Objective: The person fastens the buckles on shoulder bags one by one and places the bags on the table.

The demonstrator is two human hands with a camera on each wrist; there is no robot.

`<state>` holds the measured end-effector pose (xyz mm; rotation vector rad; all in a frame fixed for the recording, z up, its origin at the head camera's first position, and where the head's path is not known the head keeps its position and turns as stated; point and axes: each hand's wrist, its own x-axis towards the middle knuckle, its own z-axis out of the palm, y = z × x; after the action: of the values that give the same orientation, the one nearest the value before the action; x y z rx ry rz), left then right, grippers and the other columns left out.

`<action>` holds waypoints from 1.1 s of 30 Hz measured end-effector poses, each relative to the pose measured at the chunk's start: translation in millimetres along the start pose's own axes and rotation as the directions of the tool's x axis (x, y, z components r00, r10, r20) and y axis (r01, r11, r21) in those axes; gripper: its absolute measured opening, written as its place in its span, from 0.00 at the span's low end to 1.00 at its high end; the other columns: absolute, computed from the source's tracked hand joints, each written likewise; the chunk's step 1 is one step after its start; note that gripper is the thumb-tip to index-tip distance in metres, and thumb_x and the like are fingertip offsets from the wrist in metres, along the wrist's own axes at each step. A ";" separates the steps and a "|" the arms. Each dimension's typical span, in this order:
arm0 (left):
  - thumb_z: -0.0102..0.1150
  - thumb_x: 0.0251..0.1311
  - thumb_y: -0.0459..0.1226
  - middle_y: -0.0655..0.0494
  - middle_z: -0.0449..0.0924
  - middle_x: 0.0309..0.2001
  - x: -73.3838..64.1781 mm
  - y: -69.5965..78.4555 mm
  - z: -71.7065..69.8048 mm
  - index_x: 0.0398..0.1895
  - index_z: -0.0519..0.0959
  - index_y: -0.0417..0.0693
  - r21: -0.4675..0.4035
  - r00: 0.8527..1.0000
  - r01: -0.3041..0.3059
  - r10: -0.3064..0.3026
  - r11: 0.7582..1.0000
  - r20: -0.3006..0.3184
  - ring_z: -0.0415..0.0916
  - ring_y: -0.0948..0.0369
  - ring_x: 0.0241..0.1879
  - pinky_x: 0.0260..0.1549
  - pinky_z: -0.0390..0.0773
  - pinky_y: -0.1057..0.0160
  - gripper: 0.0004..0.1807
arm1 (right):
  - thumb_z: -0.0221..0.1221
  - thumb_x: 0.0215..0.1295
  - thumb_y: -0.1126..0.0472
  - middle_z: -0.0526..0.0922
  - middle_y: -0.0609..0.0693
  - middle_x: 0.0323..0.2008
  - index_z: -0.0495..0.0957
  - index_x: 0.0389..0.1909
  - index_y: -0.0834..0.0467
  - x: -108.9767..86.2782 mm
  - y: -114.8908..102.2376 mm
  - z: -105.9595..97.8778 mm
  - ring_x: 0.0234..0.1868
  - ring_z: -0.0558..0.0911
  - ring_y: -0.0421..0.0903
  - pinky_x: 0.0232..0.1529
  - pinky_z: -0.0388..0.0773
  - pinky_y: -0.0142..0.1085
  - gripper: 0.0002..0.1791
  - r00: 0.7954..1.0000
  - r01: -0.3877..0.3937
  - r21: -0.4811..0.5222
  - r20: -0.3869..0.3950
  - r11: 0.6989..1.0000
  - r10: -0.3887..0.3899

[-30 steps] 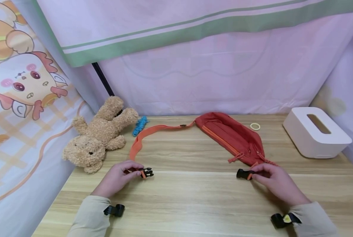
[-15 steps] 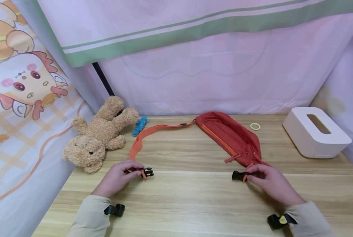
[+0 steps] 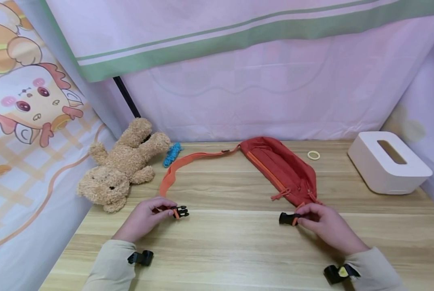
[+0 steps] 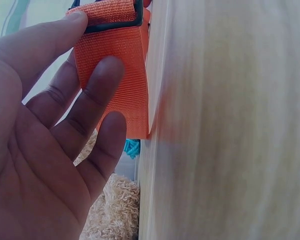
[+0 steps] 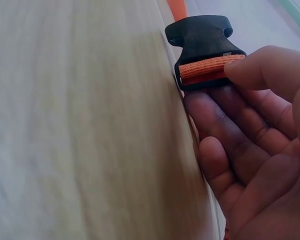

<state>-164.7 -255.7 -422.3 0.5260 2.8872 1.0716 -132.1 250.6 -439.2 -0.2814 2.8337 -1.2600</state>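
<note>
Black side-release buckle seen as two unjoined halves, well apart above the front of the wood-grain table (image 3: 231, 254). Pronged half (image 3: 182, 211) was held at left, prongs pointed inward; socket half (image 3: 287, 218) was held at right, mouth turned toward the prongs. Pronged half was pinched at its webbing end by the left hand (image 3: 148, 215), thumb on the frame's edge, other fingers spread and slightly bent by the strap. Socket half was clamped between thumb and fingers of the right hand (image 3: 327, 227), thumb on the orange webbing loop. Orange strap (image 3: 183, 161) was laid in a curve from near the left hand back to the red waist pack (image 3: 280, 169), which was placed slantwise, its near end just behind the right hand. Blue cord bundle (image 3: 172, 155) was seen between strap and plush teddy bear (image 3: 123, 161), the bear laid on its back at left. Pale yellow ring (image 3: 313, 155) was set near the pack; white tissue box (image 3: 389, 163) was stood upright at far right. Beige sleeves (image 3: 111, 262) and black wrist cameras (image 3: 145, 258) were worn on both arms.
</note>
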 end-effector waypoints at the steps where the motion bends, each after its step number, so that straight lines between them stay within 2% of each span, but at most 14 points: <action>1: 0.66 0.65 0.39 0.68 0.83 0.49 0.0 -0.1 0.0 0.49 0.86 0.62 0.000 1.000 -0.001 0.001 1.000 0.000 0.79 0.63 0.50 0.49 0.79 0.56 0.12 | 0.69 0.63 0.60 0.83 0.43 0.41 0.84 0.39 0.49 0.1 -0.3 0.7 0.42 0.79 0.38 0.43 0.77 0.30 0.05 1.000 0.003 0.002 0.002 1.000 -0.003; 8: 0.66 0.65 0.39 0.68 0.83 0.49 0.4 -0.7 0.5 0.50 0.86 0.58 -0.004 1.000 -0.004 0.004 1.000 0.000 0.79 0.63 0.49 0.48 0.79 0.57 0.12 | 0.69 0.63 0.61 0.83 0.42 0.41 0.84 0.39 0.48 0.0 -4.8 3.5 0.41 0.78 0.38 0.42 0.76 0.30 0.06 1.000 0.006 0.022 0.022 1.000 -0.007; 15: 0.66 0.65 0.40 0.69 0.83 0.48 0.6 -0.7 0.5 0.49 0.86 0.59 -0.007 1.000 0.004 -0.004 1.000 -0.002 0.79 0.63 0.49 0.48 0.79 0.58 0.11 | 0.68 0.63 0.63 0.83 0.43 0.40 0.84 0.38 0.49 -0.5 -8.8 4.5 0.41 0.79 0.39 0.42 0.77 0.30 0.06 0.999 -0.004 0.044 0.034 0.999 0.002; 25: 0.66 0.65 0.38 0.67 0.83 0.49 0.3 0.8 -0.2 0.49 0.86 0.57 -0.012 1.000 0.010 -0.010 1.000 0.002 0.79 0.62 0.49 0.47 0.79 0.58 0.11 | 0.69 0.62 0.64 0.83 0.40 0.40 0.84 0.37 0.46 -0.9 -8.0 11.1 0.42 0.79 0.36 0.43 0.77 0.30 0.08 0.999 0.043 0.043 0.031 0.998 -0.044; 33: 0.66 0.65 0.39 0.68 0.83 0.49 0.4 0.5 -0.4 0.49 0.86 0.58 -0.012 1.000 0.011 -0.011 1.000 0.003 0.79 0.63 0.49 0.47 0.79 0.59 0.11 | 0.68 0.63 0.64 0.83 0.41 0.39 0.84 0.38 0.47 -0.9 -12.3 13.9 0.41 0.79 0.37 0.43 0.77 0.30 0.08 0.997 0.049 0.063 0.051 0.997 -0.052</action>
<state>-165.0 -255.5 -421.7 0.5104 2.8757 1.0847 -128.0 232.6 -439.5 -0.3812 2.7547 -1.3262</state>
